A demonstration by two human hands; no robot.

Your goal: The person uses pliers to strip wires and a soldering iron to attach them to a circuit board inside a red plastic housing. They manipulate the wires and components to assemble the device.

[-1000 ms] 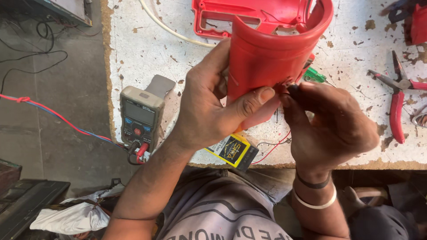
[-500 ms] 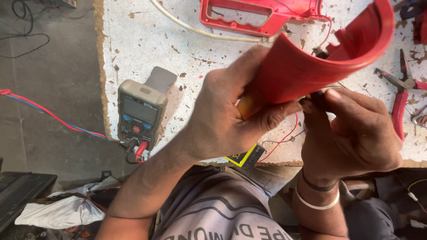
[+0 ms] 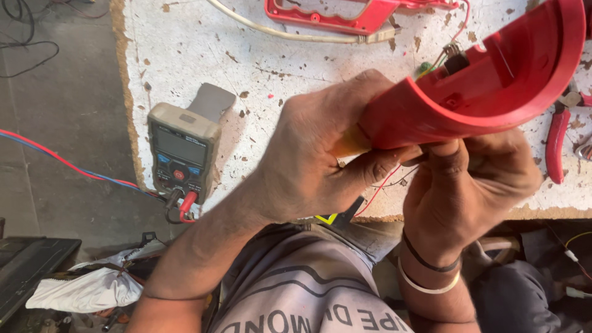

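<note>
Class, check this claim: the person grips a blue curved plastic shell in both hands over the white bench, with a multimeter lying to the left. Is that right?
Not quite. The shell is red, not blue, as the head view shows. The rest holds: the left hand and right hand both grip it over the white bench, with the multimeter lying to the left.

Grey rect. screen on tan multimeter – left of bench; black-yellow label – bench's near edge.

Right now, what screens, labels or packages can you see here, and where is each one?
Grey handheld test meter: lies on the white speckled bench, left of the left hand; dark rectangular screen, red dial button.
Black and yellow label: a corner shows at the bench edge, below the left hand.
No packages show.
</note>
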